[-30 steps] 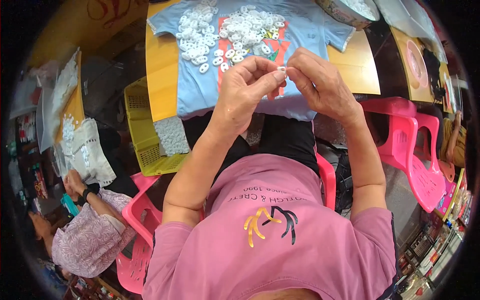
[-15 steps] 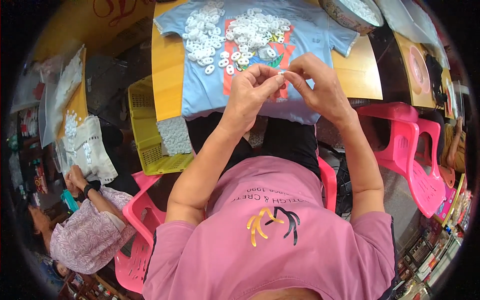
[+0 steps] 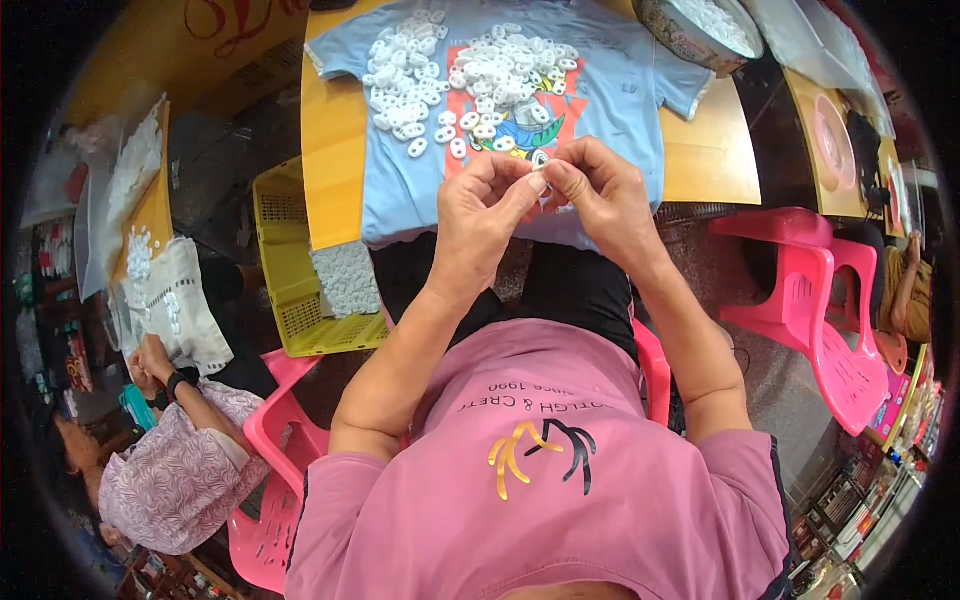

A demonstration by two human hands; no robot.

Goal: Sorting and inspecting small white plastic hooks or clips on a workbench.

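1. head view: both hands are raised together over the near edge of the table (image 3: pixel 335 170), fingers bent inward and tips meeting; the left hand (image 3: pixel 482 205) pinches a small white piece (image 3: pixel 539 165) between thumb and forefinger; the right hand (image 3: pixel 605 195) closes thumb and forefinger on the same piece from the other side; the fingertips hide much of it, so its exact shape cannot be told
2. a light blue t-shirt (image 3: pixel 615 115) lies spread across the table, its front hanging over the near edge; a red-orange print (image 3: pixel 455 105) shows in its middle
3. on that t-shirt sit two neighbouring heaps of white two-holed pieces, a left heap (image 3: pixel 405 85) and a right heap (image 3: pixel 505 70); several single pieces lie loose at their near side, just beyond the left hand
4. a round tin (image 3: pixel 683 36) holding more white pieces stands at the far right corner
5. a yellow crate (image 3: pixel 280 250) is left of the table; a pink chair (image 3: pixel 800 285) is to the right
6. at far left, a co-worker in a patterned top (image 3: pixel 185 475) sits beside a pale cloth (image 3: pixel 200 320), with white pieces near it
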